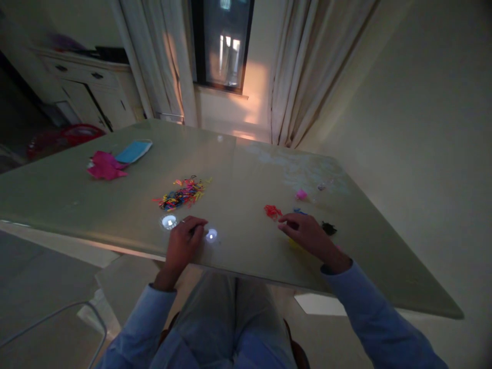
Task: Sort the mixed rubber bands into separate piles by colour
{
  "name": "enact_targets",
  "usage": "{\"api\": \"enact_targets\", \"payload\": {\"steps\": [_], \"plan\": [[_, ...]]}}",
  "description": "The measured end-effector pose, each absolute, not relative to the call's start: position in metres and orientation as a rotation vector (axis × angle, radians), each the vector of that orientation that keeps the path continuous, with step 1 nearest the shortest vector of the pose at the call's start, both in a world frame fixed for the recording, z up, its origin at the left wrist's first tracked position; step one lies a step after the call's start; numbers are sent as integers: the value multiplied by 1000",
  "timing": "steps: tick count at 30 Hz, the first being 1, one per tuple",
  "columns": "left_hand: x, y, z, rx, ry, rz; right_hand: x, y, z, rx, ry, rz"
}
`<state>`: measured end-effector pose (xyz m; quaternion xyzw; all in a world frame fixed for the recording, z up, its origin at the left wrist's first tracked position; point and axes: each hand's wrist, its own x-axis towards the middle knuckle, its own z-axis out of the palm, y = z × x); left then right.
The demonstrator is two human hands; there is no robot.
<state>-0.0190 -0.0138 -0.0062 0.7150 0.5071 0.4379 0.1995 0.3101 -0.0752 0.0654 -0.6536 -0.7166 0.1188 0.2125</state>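
Observation:
A mixed pile of small coloured bands [182, 196] lies left of centre on the table [238, 220]. Just in front of it is my left hand [185, 241], its fingers curled together near the table edge; what they hold, if anything, is too small to name. My right hand [303, 230] has its fingertips pinched beside a small red pile [272, 211], and its contents cannot be made out. Around that hand lie a blue bit [299, 210], a black pile [328, 228] and a yellow pile [298, 246], partly covered by the hand.
A pink crumpled item [106, 165] and a blue face mask [134, 151] lie at the back left. Farther right are a pink lump [301, 195] and a small clear piece [321, 187]. The table's front edge runs just before my lap.

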Motion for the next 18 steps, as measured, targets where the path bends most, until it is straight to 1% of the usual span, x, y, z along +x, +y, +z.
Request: {"api": "enact_targets", "payload": {"steps": [5, 7, 11, 15, 18], "plan": [[-18, -14, -5, 1981, 1400, 1224, 265, -101, 37, -1630, -1996, 561], [-18, -13, -4, 1966, 1395, 1231, 253, -103, 23, -1609, -1987, 599], [-20, -6, -5, 1894, 1471, 1216, 244, -101, 6, -1609, -1925, 502], [-27, 8, -2, 1794, 1597, 1128, 248, -100, 2, -1574, -1863, 474], [-38, 21, 5, 1898, 1787, 1046, 250, -101, 1, -1528, -1842, 487]]}}
